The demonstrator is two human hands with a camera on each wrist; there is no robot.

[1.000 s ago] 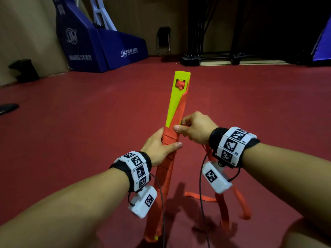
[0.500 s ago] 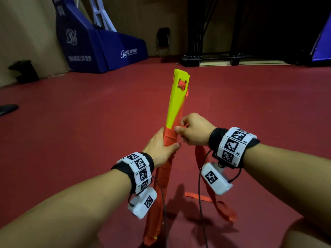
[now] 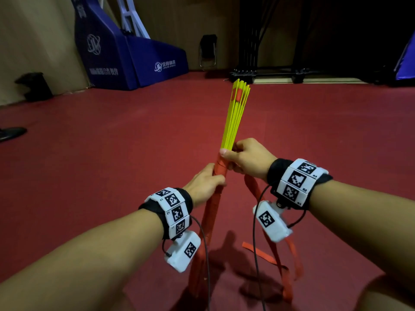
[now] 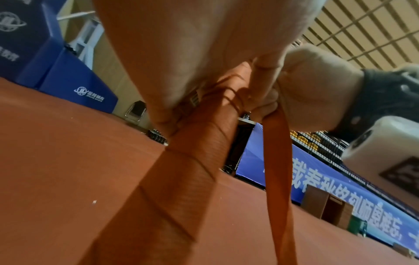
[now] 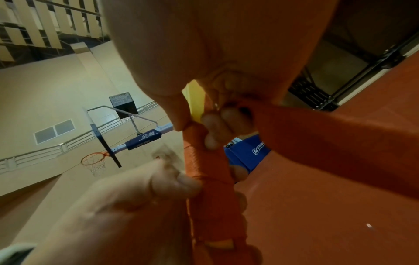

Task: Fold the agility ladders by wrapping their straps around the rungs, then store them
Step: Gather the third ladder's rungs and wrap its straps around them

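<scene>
A bundle of yellow ladder rungs [image 3: 234,115] stands upright before me, its upper ends fanned apart. An orange-red strap [image 3: 212,212] is wound around its lower half [image 4: 192,161]. My left hand [image 3: 205,184] grips the wrapped part just below the last turn. My right hand [image 3: 243,159] sits right above it, thumb on the bundle's top wrap, fingers curled round the loose strap [image 4: 277,143]. The free strap [image 3: 278,254] hangs down from the right hand to the floor in loops. In the right wrist view, yellow rung [image 5: 196,100] shows between fingers [image 5: 215,122].
Red sports floor [image 3: 112,164] lies all around. A blue padded hoop base [image 3: 125,55] stands at the back left. A folding chair [image 3: 207,52] and black racks [image 3: 265,70] line the far wall. A dark shoe [image 3: 11,133] lies at the left edge.
The bundle has turned, so the rungs now show edge-on and fanned instead of flat. My right hand has come round to the near side above the left with the strap.
</scene>
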